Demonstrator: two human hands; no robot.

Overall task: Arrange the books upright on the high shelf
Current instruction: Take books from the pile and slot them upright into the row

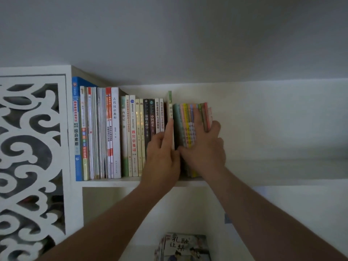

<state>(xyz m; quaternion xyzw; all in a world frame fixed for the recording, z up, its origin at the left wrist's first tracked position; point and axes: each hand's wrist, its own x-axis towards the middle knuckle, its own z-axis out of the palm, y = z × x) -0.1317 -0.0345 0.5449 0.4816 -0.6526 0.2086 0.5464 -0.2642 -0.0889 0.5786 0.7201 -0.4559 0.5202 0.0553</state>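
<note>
Fingers [214, 127] of right hand [204, 147] around thin colourful books [188, 125], left hand [162, 157] flat against neighbouring upright spines [146, 125].

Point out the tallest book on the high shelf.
The blue book at the far left end, against the shelf's side panel; its top edge rises above every other spine.

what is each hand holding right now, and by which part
The right hand grips a bundle of thin colourful books across its spines and right side. The left hand holds nothing, fingers straight against neighbouring spines.
</note>
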